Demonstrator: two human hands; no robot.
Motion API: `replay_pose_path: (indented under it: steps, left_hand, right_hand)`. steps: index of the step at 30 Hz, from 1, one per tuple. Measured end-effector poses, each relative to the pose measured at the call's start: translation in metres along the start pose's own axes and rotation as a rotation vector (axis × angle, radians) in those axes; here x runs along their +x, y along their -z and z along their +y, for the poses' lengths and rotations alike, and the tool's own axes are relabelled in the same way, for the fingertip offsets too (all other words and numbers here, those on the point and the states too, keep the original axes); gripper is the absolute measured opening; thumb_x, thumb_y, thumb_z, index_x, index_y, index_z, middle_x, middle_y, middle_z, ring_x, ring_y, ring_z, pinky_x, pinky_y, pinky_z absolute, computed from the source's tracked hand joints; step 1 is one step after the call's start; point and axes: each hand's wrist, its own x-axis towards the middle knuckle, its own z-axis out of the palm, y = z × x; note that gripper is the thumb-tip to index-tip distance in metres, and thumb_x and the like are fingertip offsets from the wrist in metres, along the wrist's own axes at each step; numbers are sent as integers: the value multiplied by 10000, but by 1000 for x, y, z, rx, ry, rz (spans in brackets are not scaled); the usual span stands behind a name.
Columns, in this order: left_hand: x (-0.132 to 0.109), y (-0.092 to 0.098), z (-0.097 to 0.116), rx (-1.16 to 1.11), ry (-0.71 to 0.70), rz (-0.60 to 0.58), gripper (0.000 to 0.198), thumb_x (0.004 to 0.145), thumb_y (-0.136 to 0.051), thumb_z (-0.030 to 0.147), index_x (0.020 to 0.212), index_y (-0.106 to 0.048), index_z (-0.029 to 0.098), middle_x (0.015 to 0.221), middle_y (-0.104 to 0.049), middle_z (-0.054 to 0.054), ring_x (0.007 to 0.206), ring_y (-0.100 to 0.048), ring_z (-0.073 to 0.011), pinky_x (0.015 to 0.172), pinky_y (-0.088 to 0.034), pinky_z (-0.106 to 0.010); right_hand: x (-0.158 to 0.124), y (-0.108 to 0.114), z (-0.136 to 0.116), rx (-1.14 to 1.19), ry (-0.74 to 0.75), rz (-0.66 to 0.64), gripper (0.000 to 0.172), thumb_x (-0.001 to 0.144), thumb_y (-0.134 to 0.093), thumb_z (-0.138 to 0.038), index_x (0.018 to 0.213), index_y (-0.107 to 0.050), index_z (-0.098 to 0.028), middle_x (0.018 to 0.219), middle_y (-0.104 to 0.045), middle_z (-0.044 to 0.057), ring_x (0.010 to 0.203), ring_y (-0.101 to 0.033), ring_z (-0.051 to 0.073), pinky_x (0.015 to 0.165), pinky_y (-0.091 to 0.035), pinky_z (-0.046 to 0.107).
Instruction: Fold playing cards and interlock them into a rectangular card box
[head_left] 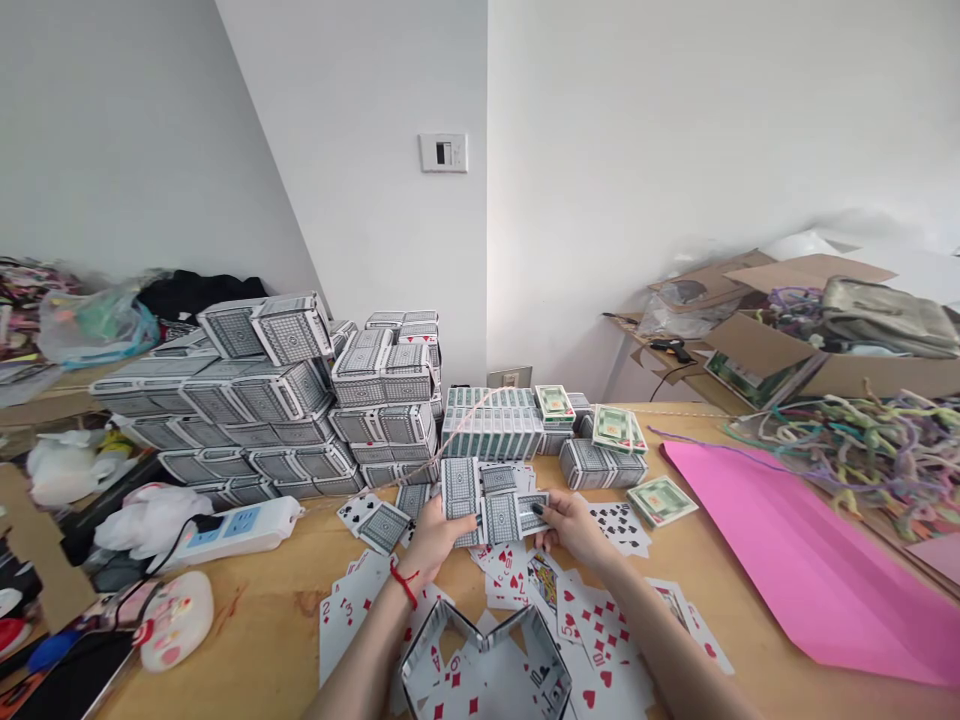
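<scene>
In the middle of the table, my left hand (pixel 433 538) grips the left side of a piece made of several joined playing cards (pixel 501 517), patterned grey backs up. My right hand (pixel 571 527) pinches the card at its right end between thumb and fingers. How the cards are joined cannot be made out. Below, between my forearms, a heart-shaped frame of upright cards (pixel 486 648) stands over cards lying face up. Loose face-up cards (pixel 600 625) spread around my wrists, and a face-down card (pixel 385 526) lies left of my left hand.
Stacked blocks of cards (pixel 247 400) rise at the back left. Green card boxes (pixel 661 500) lie right of a card block (pixel 602 465). A pink sheet (pixel 810 570), tangled fuzzy strands (pixel 862 450) and a cardboard box (pixel 862 370) occupy the right. A power strip (pixel 244 530) sits left.
</scene>
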Motion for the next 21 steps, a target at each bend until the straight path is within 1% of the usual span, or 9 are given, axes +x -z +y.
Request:
replay_pose_path:
  steps: [4, 8, 11, 14, 18, 21]
  left_hand:
    - [1, -2, -1, 7, 11, 22, 350, 592, -701, 198, 922, -598, 146, 906, -691, -79, 650, -646, -198, 522, -539, -310]
    - [2, -2, 0, 14, 0, 31, 368, 580, -704, 174, 931, -603, 136, 921, -691, -85, 769, -649, -221, 599, -543, -302]
    - [1, -2, 2, 12, 19, 9, 424, 586, -698, 177, 993, -585, 151, 966, -681, -86, 790, -649, -232, 597, -544, -311]
    - [0, -1, 4, 11, 41, -14, 458, 593, -689, 194, 1034, -570, 157, 1000, -672, -91, 785, -651, -243, 584, -542, -328]
    - [1, 0, 4, 43, -44, -17, 408, 619, -673, 191, 1014, -580, 143, 1008, -671, -88, 881, -629, -230, 722, -517, -318]
    - [2, -1, 2, 126, -86, 8, 400, 593, -697, 184, 979, -599, 145, 1012, -672, -87, 904, -623, -227, 786, -492, -322]
  right_hand:
    - [-2, -8, -2, -15, -1, -25, 383, 667, -590, -546, 757, -478, -191, 572, -602, -24, 428, -567, 112, 402, -424, 218]
    - [-5, -16, -5, -93, 14, -25, 326, 726, -542, -510, 768, -454, -199, 528, -574, -42, 404, -542, 105, 374, -389, 203]
    - [-7, -19, -4, -144, 25, -24, 284, 774, -494, -481, 747, -428, -206, 521, -574, -39, 397, -534, 103, 365, -378, 196]
    - [-5, -19, 2, -150, 22, -18, 284, 779, -489, -474, 716, -400, -212, 530, -575, -34, 396, -534, 109, 366, -387, 207]
    - [-1, -17, 9, -134, 4, -14, 290, 769, -497, -481, 720, -388, -216, 524, -564, -38, 416, -553, 128, 380, -412, 226]
    - [0, -16, 12, -136, -8, -13, 286, 772, -494, -483, 736, -390, -219, 512, -557, -46, 421, -566, 136, 386, -424, 232]
